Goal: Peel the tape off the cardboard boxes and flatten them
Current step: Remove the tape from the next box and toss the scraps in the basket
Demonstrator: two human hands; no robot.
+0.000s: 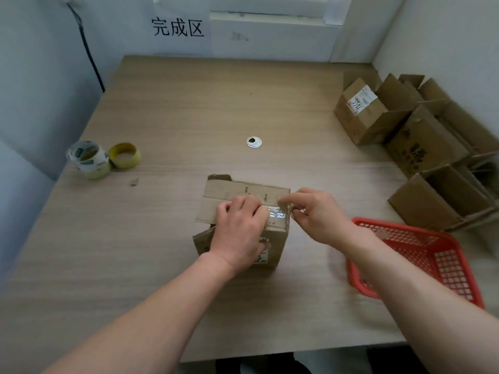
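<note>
Setting: pale wooden table (167,109) in a white-walled corner
Box: small cardboard box (272,236) at the near middle, clear tape (276,213) across its top
Left hand (239,233): pressed flat on the box, holding it down
Right hand (318,214): fingertips pinching the tape end at the right edge
Advice: probably best to pull low and slow along the seam
Count: two tape rolls (104,157) at left, one red basket (421,255), several boxes (421,147) at right, exact number unclear

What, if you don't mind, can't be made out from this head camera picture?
- Tape on the box: its left part is hidden under the left hand.
- Whether the right hand has the tape end pinched: its fingers blur with the clear film.
- Label on the box front: mostly covered by the left hand.
- Red basket: the right forearm covers its left side.
- Boxes at right: cut off by the picture's edge.
</note>
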